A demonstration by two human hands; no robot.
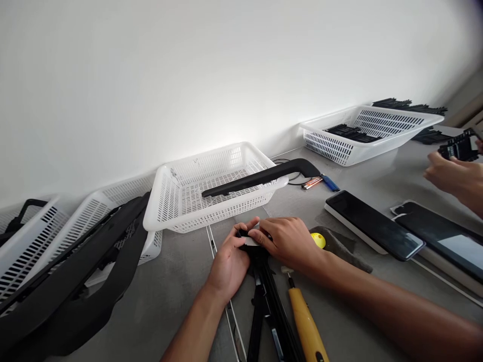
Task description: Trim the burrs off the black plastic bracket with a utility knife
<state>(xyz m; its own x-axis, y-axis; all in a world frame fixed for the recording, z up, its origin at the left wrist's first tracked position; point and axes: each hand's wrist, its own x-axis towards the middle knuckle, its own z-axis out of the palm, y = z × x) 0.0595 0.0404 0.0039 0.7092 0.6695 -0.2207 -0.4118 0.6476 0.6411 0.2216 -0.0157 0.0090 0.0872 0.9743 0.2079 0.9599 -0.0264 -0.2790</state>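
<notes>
My left hand is closed around the far end of a long black plastic part, which runs toward me along the grey table. Over the same end lies my right hand, its thumb pressed on a small pale grey piece there. The fingers partly hide that end, so I cannot tell how the pale piece is joined to it. Just right of the black part lies a yellow-handled tool with a thin metal shaft and a pale tip. A yellow round object rests beside my right wrist on a dark cloth.
A curved black trim piece lies across a white basket. Several long black parts fill the left side. At right are a black phone on a white box, a second basket, and another person's hands holding a black part.
</notes>
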